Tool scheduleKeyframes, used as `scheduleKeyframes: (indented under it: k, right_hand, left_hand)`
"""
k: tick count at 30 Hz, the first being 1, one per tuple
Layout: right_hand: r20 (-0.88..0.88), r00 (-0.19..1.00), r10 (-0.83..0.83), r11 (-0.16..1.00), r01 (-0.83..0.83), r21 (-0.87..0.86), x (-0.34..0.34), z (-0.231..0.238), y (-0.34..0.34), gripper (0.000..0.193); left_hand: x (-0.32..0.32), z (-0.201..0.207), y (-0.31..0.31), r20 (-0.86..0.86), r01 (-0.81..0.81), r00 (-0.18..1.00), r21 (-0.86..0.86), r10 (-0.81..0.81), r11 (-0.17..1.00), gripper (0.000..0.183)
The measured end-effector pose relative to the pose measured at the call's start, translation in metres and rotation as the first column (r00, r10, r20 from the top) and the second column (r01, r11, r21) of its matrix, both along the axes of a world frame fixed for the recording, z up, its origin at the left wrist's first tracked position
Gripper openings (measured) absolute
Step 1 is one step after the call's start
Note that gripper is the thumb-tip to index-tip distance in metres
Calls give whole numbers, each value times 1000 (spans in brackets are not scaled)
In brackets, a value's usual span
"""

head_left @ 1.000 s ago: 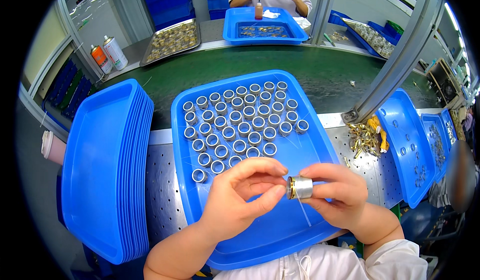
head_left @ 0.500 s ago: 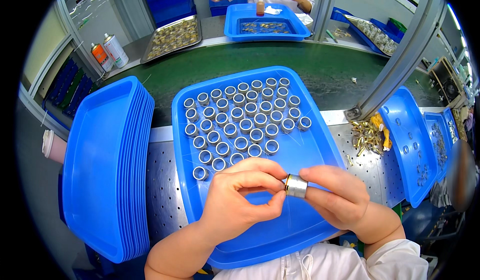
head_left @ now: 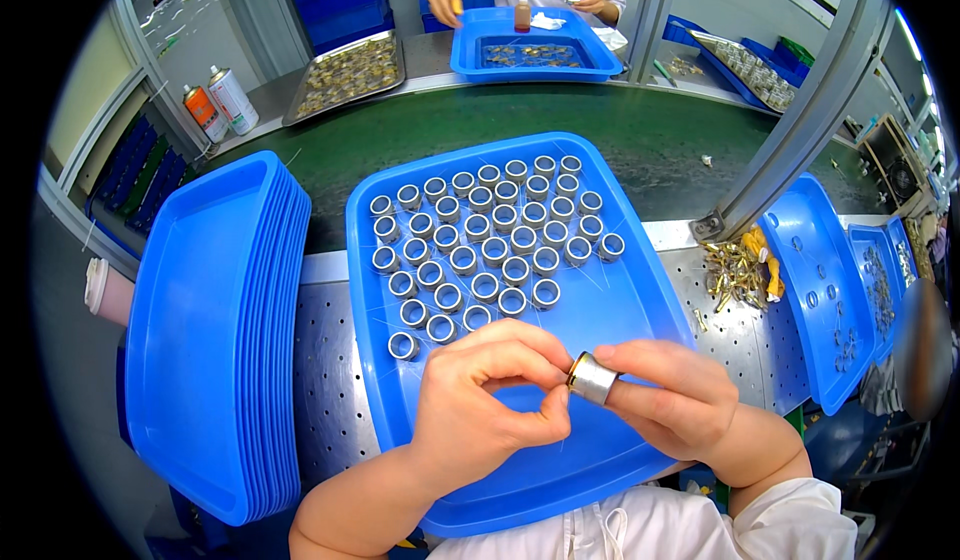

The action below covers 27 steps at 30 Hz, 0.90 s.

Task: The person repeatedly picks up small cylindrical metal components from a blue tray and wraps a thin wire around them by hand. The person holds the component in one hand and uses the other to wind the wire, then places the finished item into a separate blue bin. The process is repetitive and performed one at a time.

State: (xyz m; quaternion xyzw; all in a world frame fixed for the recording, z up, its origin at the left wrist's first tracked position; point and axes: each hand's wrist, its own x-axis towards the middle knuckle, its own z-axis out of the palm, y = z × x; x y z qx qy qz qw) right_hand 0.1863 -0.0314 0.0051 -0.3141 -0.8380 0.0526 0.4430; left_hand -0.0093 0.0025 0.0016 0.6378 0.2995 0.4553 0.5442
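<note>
Over the front of the blue tray (head_left: 600, 440), my right hand (head_left: 675, 395) grips a short silvery metal cylinder (head_left: 594, 380) between thumb and fingers. Its end facing left has a dark and gold-coloured rim. My left hand (head_left: 490, 390) is closed in a pinch, fingertips at that rim; whatever they pinch is hidden. Several similar hollow metal cylinders (head_left: 485, 287) stand upright in rough rows in the tray's left and far parts, with fine hair-like wires sticking out among them.
Stacked blue trays (head_left: 205, 340) stand at left, beside a pink cup (head_left: 108, 292). Brass-coloured small parts (head_left: 738, 278) lie right, near a metal post (head_left: 800, 110) and another blue tray (head_left: 815, 300). Beyond the green belt (head_left: 420, 125), a co-worker's hands (head_left: 445, 5) work over a blue basin (head_left: 535, 70).
The cylinder has tilted, its rimmed end turning upward. My left thumb has drawn slightly back from it. Across the belt, the co-worker's hand has moved down toward the basin.
</note>
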Motion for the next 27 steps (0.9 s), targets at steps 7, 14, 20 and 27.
scheduleKeyframes:
  k: [7,14,20,27]
  right_hand:
    - [-66,997,-51,990,42,-132,-2,4,-4,26]
    - [-35,998,-52,999,53,3,-4,2,-2,26]
    - [-54,997,-52,999,52,-6,-4,2,-4,26]
    - [-20,999,-41,994,43,96,-4,0,0,27]
  left_hand:
    - [2,-2,1,-102,-51,992,269,81,962,16]
    - [3,0,-1,-137,-66,984,303,112,951,17]
    - [1,3,-2,-149,-53,983,350,112,935,18]
    - [3,7,-3,-36,-29,999,76,31,997,19]
